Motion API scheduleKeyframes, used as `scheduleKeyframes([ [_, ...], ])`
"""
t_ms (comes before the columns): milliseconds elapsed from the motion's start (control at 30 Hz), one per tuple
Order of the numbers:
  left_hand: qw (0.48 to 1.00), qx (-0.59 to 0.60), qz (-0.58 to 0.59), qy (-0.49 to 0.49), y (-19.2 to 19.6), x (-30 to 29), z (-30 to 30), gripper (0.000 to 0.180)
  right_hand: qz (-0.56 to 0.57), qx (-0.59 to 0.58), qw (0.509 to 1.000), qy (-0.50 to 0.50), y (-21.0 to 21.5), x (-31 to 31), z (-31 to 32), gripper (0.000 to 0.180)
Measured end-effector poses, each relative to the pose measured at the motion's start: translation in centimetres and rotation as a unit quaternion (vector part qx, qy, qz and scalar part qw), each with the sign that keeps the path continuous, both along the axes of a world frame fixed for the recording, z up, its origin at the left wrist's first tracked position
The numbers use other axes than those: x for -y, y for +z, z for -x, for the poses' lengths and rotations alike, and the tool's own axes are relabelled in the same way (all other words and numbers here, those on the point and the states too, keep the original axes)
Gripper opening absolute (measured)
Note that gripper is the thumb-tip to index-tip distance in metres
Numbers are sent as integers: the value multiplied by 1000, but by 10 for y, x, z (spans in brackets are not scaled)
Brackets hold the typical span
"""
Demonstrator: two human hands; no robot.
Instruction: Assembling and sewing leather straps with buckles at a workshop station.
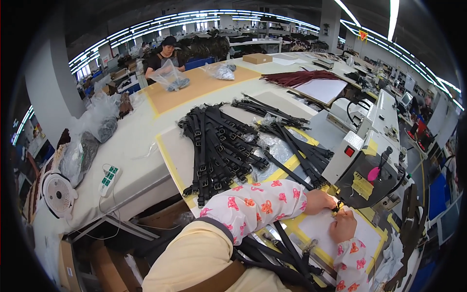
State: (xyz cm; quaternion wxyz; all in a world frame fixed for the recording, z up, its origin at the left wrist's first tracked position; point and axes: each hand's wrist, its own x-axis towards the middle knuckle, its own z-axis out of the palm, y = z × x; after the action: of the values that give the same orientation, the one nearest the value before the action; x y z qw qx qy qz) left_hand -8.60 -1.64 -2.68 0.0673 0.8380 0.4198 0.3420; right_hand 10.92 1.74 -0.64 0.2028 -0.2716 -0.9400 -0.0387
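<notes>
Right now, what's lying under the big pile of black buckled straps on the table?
The pile of black buckled straps rests on a white board with yellow edging; whatever lies beneath its middle is covered.

A garment or leather-goods factory floor. Industrial sewing machine (374, 160) just beyond the hands, heaps of black straps (219, 146) farther left, long worktables (146, 136) and strip lights (194, 14) far beyond.

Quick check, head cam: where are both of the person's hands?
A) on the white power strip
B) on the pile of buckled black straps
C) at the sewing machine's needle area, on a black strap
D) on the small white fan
C: the left hand and right hand meet on a black strap right under the head of the sewing machine, well away from the strap pile.
</notes>
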Motion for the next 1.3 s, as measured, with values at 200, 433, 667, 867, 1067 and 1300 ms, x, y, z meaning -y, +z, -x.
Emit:
scheduleKeyframes([
  [200, 1000, 3, 22, 3, 2, 9, -4, 17, -26, -38, 999, 19, -1, 9, -2, 17],
  [433, 994, -71, 80, 17, 7, 12, -9, 21, -13, -37, 999, 24, -22, 6, -15, 42],
  [667, 995, -45, -17, 89, 8, 1, 4, 25, -1, -171, 985, 13, -15, -2, 2, 24],
  [867, 937, 225, 16, 266, 11, -1, 15, 19, -12, -178, 984, 0, -28, -1, -16, 22],
  [1067, 836, 518, -25, 180, 122, -9, 66, 32, -18, -167, 986, -14, -32, 1, -15, 16],
  [1300, 860, 495, 98, 69, 189, -14, 32, 35, 7, -191, 981, 9, -18, -5, 6, 18],
])
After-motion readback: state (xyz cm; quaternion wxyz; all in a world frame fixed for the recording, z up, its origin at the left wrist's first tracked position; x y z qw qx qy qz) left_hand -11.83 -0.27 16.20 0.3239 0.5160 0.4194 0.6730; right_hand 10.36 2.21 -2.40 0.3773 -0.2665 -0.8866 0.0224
